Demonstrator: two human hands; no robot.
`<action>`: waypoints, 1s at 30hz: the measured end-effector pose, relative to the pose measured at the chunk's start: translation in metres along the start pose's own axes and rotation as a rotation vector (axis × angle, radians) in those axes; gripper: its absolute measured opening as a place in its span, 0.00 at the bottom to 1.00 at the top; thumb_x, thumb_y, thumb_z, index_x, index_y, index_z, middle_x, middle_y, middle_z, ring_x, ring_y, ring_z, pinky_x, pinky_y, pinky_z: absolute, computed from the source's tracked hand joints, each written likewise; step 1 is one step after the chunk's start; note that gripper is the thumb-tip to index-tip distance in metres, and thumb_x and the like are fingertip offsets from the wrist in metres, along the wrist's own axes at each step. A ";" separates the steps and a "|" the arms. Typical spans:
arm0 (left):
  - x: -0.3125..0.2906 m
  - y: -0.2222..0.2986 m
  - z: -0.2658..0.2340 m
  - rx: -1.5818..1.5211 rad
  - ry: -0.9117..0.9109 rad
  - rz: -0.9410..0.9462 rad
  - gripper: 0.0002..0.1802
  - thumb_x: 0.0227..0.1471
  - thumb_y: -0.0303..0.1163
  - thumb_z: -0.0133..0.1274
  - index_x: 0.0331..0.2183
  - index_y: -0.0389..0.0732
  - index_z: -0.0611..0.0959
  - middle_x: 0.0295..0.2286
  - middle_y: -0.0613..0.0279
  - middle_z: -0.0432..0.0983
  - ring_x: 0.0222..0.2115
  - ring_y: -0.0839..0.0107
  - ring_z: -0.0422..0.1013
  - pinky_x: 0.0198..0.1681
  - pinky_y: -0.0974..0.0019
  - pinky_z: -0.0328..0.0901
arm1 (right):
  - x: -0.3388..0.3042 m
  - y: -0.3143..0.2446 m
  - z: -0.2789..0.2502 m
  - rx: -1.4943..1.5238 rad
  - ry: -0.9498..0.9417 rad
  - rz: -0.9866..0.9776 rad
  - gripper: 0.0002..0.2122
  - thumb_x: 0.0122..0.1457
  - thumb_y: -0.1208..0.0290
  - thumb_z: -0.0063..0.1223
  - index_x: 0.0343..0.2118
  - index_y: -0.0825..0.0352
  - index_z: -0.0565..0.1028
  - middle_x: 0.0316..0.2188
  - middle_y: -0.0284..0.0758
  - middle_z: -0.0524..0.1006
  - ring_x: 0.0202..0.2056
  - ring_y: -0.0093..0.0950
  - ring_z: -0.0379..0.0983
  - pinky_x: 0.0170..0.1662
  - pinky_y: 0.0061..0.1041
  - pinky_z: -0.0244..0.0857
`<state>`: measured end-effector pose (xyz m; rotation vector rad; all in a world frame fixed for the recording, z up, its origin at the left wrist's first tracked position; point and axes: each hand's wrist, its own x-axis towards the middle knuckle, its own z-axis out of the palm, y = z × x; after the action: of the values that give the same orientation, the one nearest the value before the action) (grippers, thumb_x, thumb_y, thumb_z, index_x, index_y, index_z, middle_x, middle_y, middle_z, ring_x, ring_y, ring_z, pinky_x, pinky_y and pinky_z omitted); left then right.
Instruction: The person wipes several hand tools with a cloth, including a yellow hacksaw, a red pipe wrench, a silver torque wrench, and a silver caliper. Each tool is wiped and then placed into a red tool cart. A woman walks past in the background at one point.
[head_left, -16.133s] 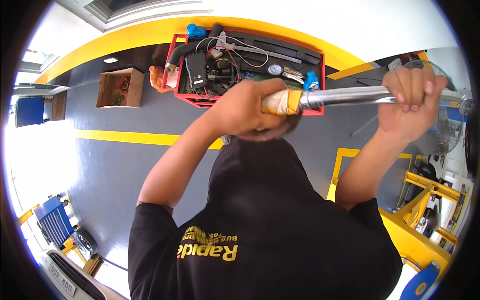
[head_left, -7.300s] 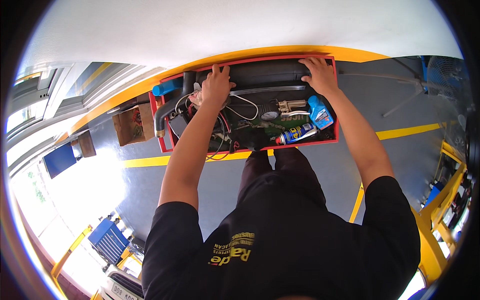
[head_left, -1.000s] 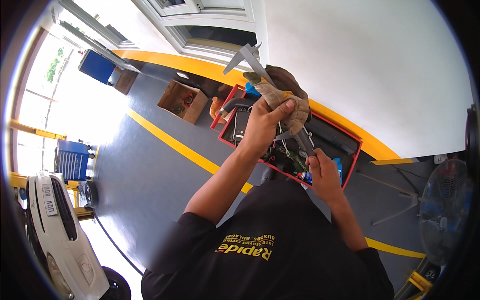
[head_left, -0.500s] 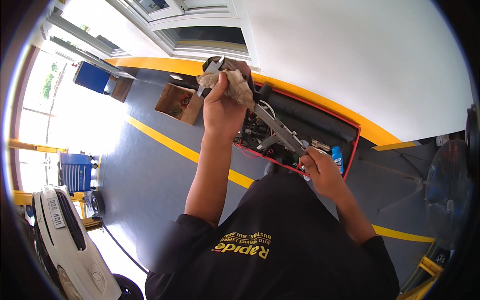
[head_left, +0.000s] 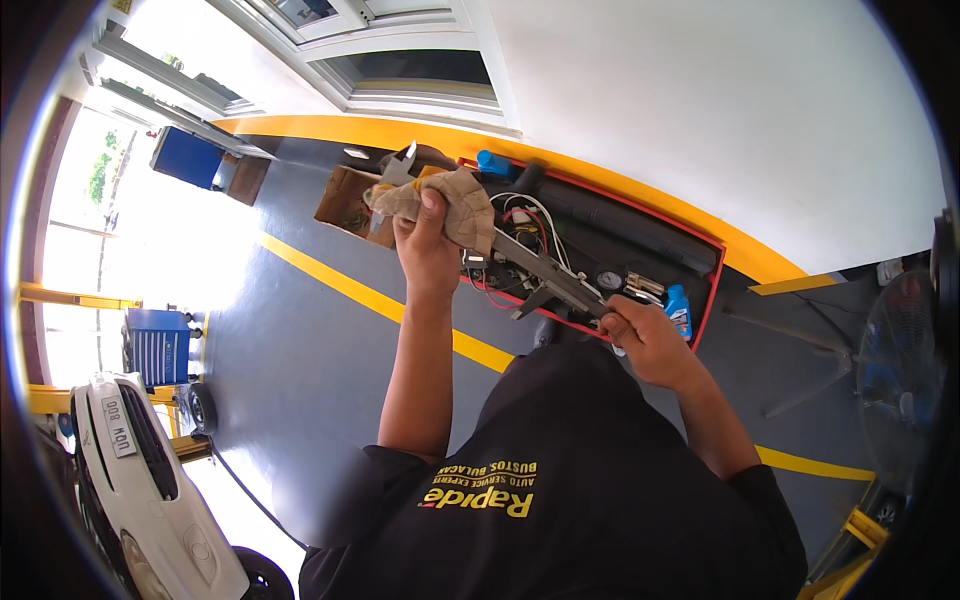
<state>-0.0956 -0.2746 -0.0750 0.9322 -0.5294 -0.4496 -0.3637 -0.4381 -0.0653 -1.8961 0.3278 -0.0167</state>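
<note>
A large grey metal vernier caliper (head_left: 550,272) slants across the space in front of me, its jaws at the upper left. My left hand (head_left: 428,250) grips a beige cloth (head_left: 465,205) with a yellowish patch, wrapped about the caliper near the jaw end. The thumb presses on the cloth, which hides part of the beam. At the lower right end of the beam, my right hand (head_left: 648,338) is closed around the tip. Below the caliper lies a red-rimmed black tray (head_left: 711,290) holding cables, a round gauge (head_left: 608,279) and blue bottles (head_left: 678,312).
An open cardboard box (head_left: 338,200) stands left of the tray. Beyond the tray rises a white wall (head_left: 700,110) with a yellow base stripe. A stand fan (head_left: 900,380) is at the right. On the left are a blue tool cabinet (head_left: 160,345) and a white car (head_left: 165,490).
My left hand and the cloth have shifted left and slightly down, and more of the cloth hangs spread out. A blue bottle at the tray's far side has come into view. My right hand keeps its hold.
</note>
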 end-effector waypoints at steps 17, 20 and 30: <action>0.005 0.049 -0.115 0.060 -0.436 -0.545 0.48 0.54 0.58 0.63 0.63 0.35 0.66 0.59 0.57 0.70 0.58 0.60 0.69 0.63 0.51 0.61 | -0.034 0.029 -0.059 0.012 -0.025 0.153 0.16 0.72 0.61 0.47 0.33 0.70 0.73 0.21 0.35 0.69 0.24 0.25 0.62 0.29 0.29 0.59; 0.034 0.053 -0.067 0.573 -0.459 -0.679 0.39 0.60 0.55 0.59 0.58 0.33 0.73 0.49 0.56 0.78 0.50 0.68 0.74 0.56 0.62 0.67 | -0.033 0.018 -0.067 -0.125 -0.080 0.174 0.15 0.72 0.62 0.47 0.33 0.70 0.73 0.22 0.33 0.71 0.25 0.22 0.64 0.31 0.26 0.60; -0.020 0.010 0.034 0.340 -0.174 -0.508 0.24 0.67 0.43 0.53 0.54 0.33 0.75 0.41 0.60 0.80 0.40 0.75 0.77 0.45 0.71 0.71 | -0.034 0.003 -0.082 -0.374 -0.048 0.264 0.23 0.68 0.46 0.49 0.38 0.68 0.77 0.22 0.45 0.76 0.29 0.43 0.75 0.35 0.42 0.66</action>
<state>-0.1307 -0.2795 -0.0544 1.3702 -0.5338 -0.9250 -0.4115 -0.5069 -0.0350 -2.2025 0.5771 0.2846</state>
